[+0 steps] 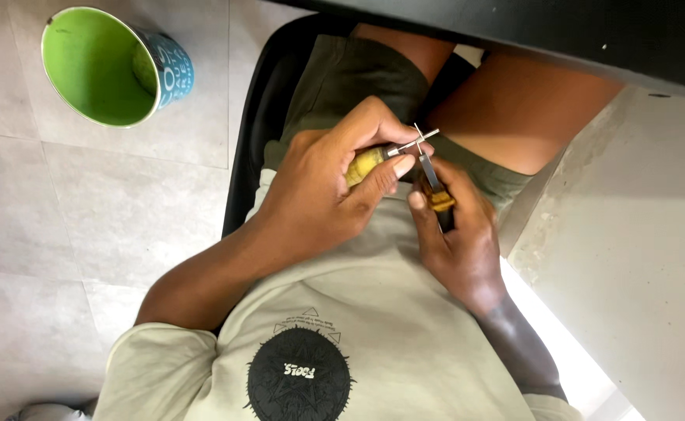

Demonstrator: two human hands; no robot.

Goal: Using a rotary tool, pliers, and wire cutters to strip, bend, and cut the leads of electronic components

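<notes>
Right hand [459,242] closed around orange-handled tool [438,199], blade up; left hand [334,183] clamped on yellow-handled tool [366,162], metal tip [420,142] crossing blade, over lap. Beyond: black chair [260,117], green cup [112,66] lying tipped on tiled floor [15,218]

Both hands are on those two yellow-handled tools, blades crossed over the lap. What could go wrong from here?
1. The metal tips cross close to the left hand's thumb; a slip could nick it.
2. The work hangs above a bare thigh, so a dropped or slipping tool in the right hand might jab it.
3. Anything small that falls could miss the green bucket and land on the tile floor.
</notes>
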